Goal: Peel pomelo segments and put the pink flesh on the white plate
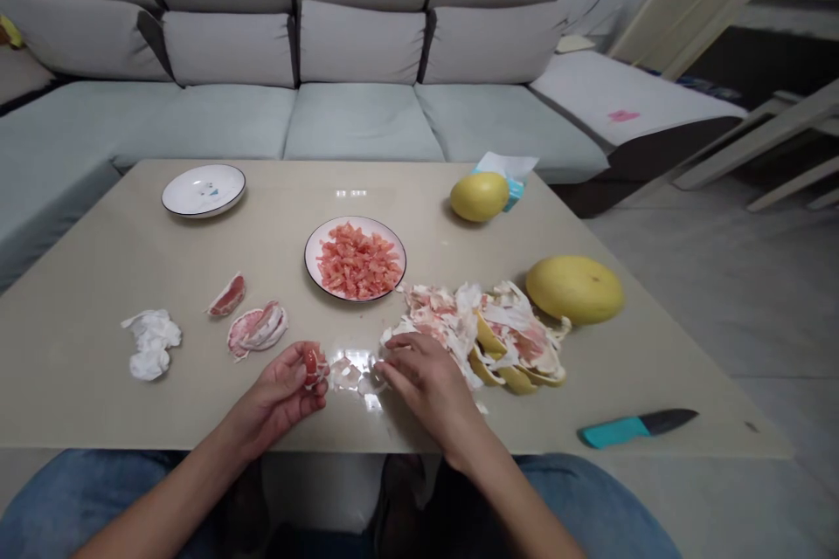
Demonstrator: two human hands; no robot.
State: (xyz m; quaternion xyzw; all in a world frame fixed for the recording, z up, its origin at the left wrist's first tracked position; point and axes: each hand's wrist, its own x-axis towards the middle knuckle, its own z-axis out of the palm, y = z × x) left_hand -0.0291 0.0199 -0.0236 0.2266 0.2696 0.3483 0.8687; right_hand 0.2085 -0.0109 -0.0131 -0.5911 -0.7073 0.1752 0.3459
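The left hand (281, 384) is holding a red fruit piece (315, 365) between thumb and fingers, just above the near edge of the table (275, 227). The right hand (429, 384) is hovering to its right, beside the peel heap (511, 336); its thumb and fingers are standing narrowly spaced, and whether they are gripping a scrap cannot be told. Thin scraps (346, 373) are lying between the hands. Beyond them, a plate (313, 260) is carrying a pile of red fruit bits (359, 262). To the left, two fruit wedges (259, 328) are resting near a crumpled tissue (152, 342), and a second plate (180, 195) is standing at the far left. Two whole yellow fruits (575, 288) are sitting on the right, one farther away. A knife (639, 428) is lying at the near right, its blade pointing right.
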